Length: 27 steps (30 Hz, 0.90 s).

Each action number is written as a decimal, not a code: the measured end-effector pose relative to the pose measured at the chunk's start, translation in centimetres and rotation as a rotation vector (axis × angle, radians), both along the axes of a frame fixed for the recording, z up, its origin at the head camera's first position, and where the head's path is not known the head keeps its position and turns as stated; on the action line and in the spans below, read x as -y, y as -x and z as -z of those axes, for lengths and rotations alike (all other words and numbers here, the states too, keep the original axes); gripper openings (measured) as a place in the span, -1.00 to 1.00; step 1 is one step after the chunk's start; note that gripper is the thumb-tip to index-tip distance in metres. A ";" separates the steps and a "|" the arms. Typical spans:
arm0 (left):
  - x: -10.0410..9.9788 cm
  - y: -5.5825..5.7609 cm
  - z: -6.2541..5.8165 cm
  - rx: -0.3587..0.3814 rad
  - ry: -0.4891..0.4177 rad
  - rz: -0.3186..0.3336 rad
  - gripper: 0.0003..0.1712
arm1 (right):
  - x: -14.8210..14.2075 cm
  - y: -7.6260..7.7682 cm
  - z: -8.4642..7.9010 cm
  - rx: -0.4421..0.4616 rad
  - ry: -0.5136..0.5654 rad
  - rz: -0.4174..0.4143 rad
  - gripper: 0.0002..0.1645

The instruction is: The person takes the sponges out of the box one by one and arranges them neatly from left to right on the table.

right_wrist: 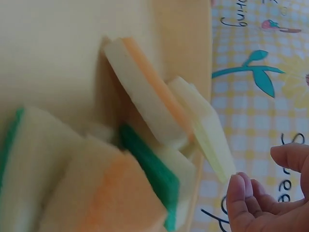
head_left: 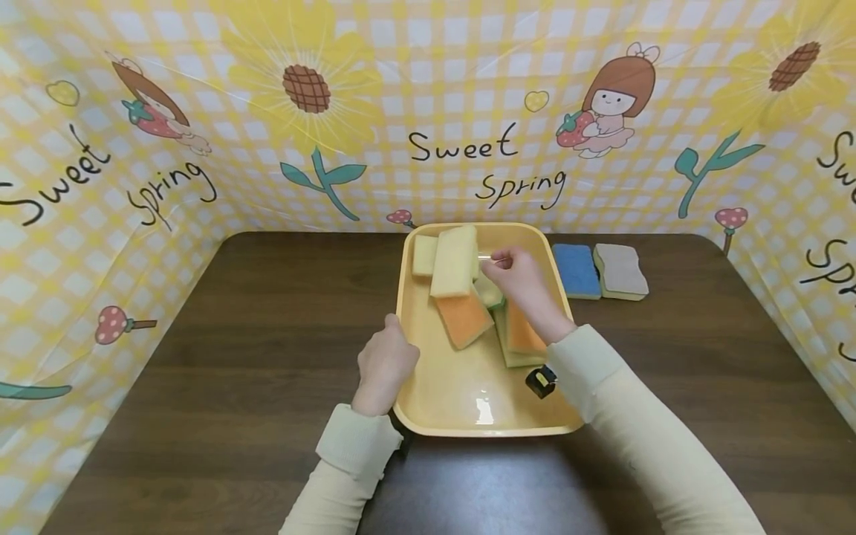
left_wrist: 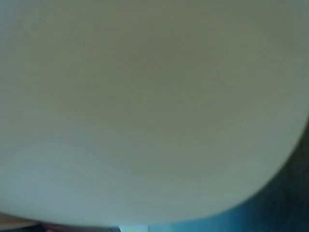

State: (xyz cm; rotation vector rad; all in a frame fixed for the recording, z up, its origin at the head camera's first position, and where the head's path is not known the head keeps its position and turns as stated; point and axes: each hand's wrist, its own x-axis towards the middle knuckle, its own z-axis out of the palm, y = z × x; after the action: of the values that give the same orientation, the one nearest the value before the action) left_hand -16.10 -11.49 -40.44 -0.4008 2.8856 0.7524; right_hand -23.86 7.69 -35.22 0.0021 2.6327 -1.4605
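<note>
A yellow tray [head_left: 455,401] sits on the table with several sponges in it. My left hand [head_left: 388,364] grips the tray's left rim. The right hand [head_left: 524,286] hovers over the tray's far right part; in the right wrist view its thumb and curled fingers [right_wrist: 239,191] stand apart with nothing between them, beside the end of a pale sponge [right_wrist: 210,125]. At the far left of the tray, a long pale-yellow sponge [head_left: 455,260] lies on others. An orange-faced sponge [head_left: 464,319] leans below it, a green-edged one [head_left: 490,292] beside that. Another orange sponge [head_left: 524,331] is partly under my right wrist.
A blue sponge [head_left: 576,270] and a grey sponge [head_left: 620,269] lie side by side on the dark wooden table [head_left: 281,297], right of the tray. Checked cloth [head_left: 428,89] hangs behind and on both sides. A blurred pale surface [left_wrist: 149,106] fills the left wrist view.
</note>
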 end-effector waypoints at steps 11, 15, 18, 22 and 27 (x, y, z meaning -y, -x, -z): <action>0.0 0.1 0.1 0.001 0.006 0.003 -0.61 | 2.2 -0.1 1.2 0.059 -0.032 -0.033 -0.39; 0.0 0.1 0.0 0.000 0.012 0.004 -0.62 | 2.9 0.0 1.6 0.070 -0.040 -0.025 -0.35; 0.1 0.1 -0.1 0.007 0.011 0.008 -0.63 | 3.1 0.1 1.8 0.089 -0.051 -0.022 -0.33; 0.1 0.1 -0.1 0.011 0.007 0.009 -0.64 | 3.3 0.3 2.0 0.103 -0.074 -0.021 -0.29; 0.0 0.0 -0.2 0.009 0.003 0.005 -0.64 | 3.2 0.4 2.0 0.119 -0.101 -0.024 -0.26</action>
State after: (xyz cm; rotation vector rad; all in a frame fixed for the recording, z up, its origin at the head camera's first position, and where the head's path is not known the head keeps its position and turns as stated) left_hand -16.10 -11.53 -40.20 -0.3963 2.8787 0.7439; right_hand -24.31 4.46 -37.26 0.0644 2.5973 -1.2773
